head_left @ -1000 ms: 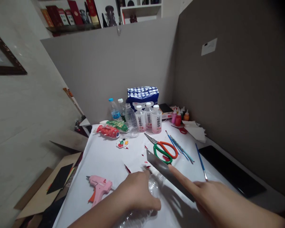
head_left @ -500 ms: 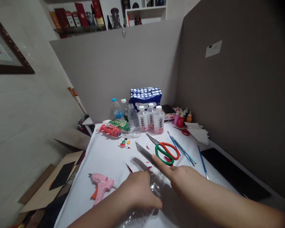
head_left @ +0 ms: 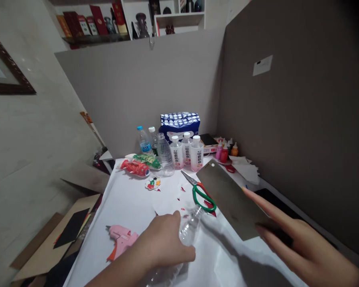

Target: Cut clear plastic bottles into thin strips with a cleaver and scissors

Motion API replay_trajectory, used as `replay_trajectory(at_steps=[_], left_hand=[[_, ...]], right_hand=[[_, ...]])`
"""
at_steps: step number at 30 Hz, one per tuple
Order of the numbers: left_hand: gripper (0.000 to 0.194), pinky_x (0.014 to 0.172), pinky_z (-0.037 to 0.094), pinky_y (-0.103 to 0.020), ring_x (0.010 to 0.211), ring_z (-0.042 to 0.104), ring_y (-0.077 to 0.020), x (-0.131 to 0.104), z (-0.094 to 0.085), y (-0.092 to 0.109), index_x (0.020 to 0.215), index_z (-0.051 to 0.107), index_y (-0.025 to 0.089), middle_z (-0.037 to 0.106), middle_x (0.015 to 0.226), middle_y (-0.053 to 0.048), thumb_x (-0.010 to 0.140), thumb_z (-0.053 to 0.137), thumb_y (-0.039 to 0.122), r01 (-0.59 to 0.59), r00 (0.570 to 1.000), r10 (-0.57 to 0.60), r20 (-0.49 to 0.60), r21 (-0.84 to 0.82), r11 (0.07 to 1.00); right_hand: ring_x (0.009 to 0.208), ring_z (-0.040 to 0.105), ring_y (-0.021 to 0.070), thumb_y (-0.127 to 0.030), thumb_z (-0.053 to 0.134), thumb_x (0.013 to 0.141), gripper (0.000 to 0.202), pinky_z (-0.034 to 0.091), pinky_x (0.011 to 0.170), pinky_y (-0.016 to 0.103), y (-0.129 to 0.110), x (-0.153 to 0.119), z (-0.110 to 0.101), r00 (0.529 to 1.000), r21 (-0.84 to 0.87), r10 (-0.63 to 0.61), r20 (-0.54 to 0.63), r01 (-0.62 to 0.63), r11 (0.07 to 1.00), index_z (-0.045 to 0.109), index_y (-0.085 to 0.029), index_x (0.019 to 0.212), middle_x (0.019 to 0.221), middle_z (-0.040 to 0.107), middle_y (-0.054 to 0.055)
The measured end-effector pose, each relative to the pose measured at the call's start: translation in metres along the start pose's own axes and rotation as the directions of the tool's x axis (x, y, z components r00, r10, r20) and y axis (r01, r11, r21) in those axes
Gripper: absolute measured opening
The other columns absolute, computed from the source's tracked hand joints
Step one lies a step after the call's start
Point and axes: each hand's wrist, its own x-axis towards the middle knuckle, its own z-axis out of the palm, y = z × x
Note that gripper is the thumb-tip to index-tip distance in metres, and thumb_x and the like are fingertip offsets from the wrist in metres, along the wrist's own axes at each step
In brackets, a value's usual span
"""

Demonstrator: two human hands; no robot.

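My left hand (head_left: 165, 241) is wrapped around a clear plastic bottle (head_left: 189, 231), which lies on the white-covered table with its open neck pointing away from me. My right hand (head_left: 305, 243) grips a cleaver (head_left: 227, 199); its broad grey blade, with a hole near the far corner, is turned flat toward me, right of the bottle and apart from it. The handle is hidden in my palm. Scissors with green and orange handles (head_left: 194, 192) lie beyond the bottle, partly covered by the blade. A pink glue gun (head_left: 122, 239) rests left of my left forearm.
Behind stand labelled bottles (head_left: 196, 155), an uncapped clear bottle (head_left: 166, 159) and a blue package (head_left: 179, 123). Red and green fish-shaped pieces (head_left: 136, 168) and a paint palette (head_left: 153, 183) lie at left. Paint bottles (head_left: 224, 153) stand back right, before a grey partition (head_left: 287, 119).
My right hand has moved right, taking the cleaver off the bottle, and the blade has turned from edge-on to flat. My left hand still holds the bottle, whose neck now shows.
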Motion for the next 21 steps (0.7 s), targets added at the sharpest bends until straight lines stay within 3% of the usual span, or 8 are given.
replay_trajectory(at_steps=[2, 4, 7, 9, 13, 18, 21], left_hand=[[0.039, 0.052, 0.034, -0.029, 0.073, 0.061, -0.0248, 0.001, -0.008, -0.002, 0.083, 0.052, 0.023, 0.064, 0.082, -0.005, 0.061, 0.062, 0.054, 0.013, 0.999, -0.013, -0.037, 0.002, 1.0], [0.039, 0.052, 0.034, -0.029, 0.074, 0.06, -0.0247, 0.002, -0.016, -0.005, 0.084, 0.051, 0.024, 0.064, 0.082, -0.005, 0.063, 0.061, 0.055, 0.03, 0.998, -0.03, -0.064, -0.004, 1.0], [0.042, 0.053, 0.036, -0.028, 0.076, 0.06, -0.0243, 0.003, -0.023, -0.009, 0.086, 0.051, 0.023, 0.064, 0.084, -0.005, 0.063, 0.061, 0.057, 0.046, 0.997, -0.048, -0.066, -0.035, 0.998], [0.042, 0.055, 0.037, -0.028, 0.076, 0.06, -0.0238, 0.005, -0.026, -0.012, 0.085, 0.051, 0.022, 0.064, 0.085, -0.005, 0.063, 0.061, 0.057, 0.052, 0.996, -0.054, -0.065, -0.043, 0.998], [0.044, 0.057, 0.036, -0.028, 0.074, 0.06, -0.0232, 0.008, -0.029, -0.018, 0.087, 0.053, 0.021, 0.064, 0.086, -0.006, 0.064, 0.061, 0.057, 0.047, 0.995, -0.05, -0.083, -0.036, 0.998], [0.046, 0.056, 0.035, -0.028, 0.075, 0.061, -0.0235, 0.01, -0.028, -0.024, 0.09, 0.054, 0.02, 0.065, 0.087, -0.006, 0.065, 0.06, 0.058, 0.043, 0.994, -0.045, -0.101, -0.026, 0.999], [0.045, 0.055, 0.034, -0.028, 0.074, 0.06, -0.0234, 0.008, -0.029, -0.021, 0.089, 0.055, 0.021, 0.065, 0.085, -0.005, 0.064, 0.06, 0.058, 0.04, 0.997, -0.04, -0.072, -0.006, 0.999]], right_hand=[[0.045, 0.049, 0.0191, -0.045, 0.046, 0.084, 0.071, 0.038, 0.041, 0.03, -0.006, 0.005, 0.009, 0.995, 0.224, 0.089, 0.047, -0.097, 0.97, 0.022, -0.03, 0.149, 0.061, 0.058, 0.002], [0.04, 0.047, 0.0164, -0.047, 0.044, 0.085, 0.077, 0.036, 0.038, 0.027, -0.012, 0.006, 0.023, 0.976, 0.427, 0.169, 0.14, -0.214, 0.879, 0.01, -0.027, 0.151, 0.059, 0.055, -0.002], [0.036, 0.043, 0.0122, -0.047, 0.043, 0.086, 0.081, 0.032, 0.037, 0.023, -0.014, 0.002, 0.049, 0.944, 0.595, 0.167, 0.284, -0.31, 0.741, 0.001, -0.023, 0.151, 0.056, 0.053, -0.006], [0.033, 0.041, 0.0104, -0.048, 0.045, 0.086, 0.082, 0.029, 0.037, 0.021, -0.009, -0.002, 0.064, 0.937, 0.641, 0.126, 0.325, -0.317, 0.699, 0.003, -0.021, 0.151, 0.053, 0.052, -0.007], [0.032, 0.038, 0.0099, -0.052, 0.047, 0.083, 0.084, 0.025, 0.036, 0.021, 0.012, -0.006, 0.078, 0.951, 0.632, 0.137, 0.278, -0.289, 0.719, 0.009, -0.02, 0.15, 0.053, 0.051, -0.007], [0.033, 0.041, 0.0138, -0.057, 0.048, 0.079, 0.086, 0.03, 0.036, 0.025, 0.024, -0.01, 0.071, 0.956, 0.586, 0.178, 0.234, -0.285, 0.758, 0.012, -0.024, 0.15, 0.048, 0.047, -0.007], [0.034, 0.039, 0.0115, -0.053, 0.046, 0.084, 0.084, 0.029, 0.037, 0.022, 0.02, -0.013, 0.066, 0.947, 0.612, 0.199, 0.252, -0.315, 0.725, 0.006, -0.022, 0.151, 0.049, 0.046, -0.008]])
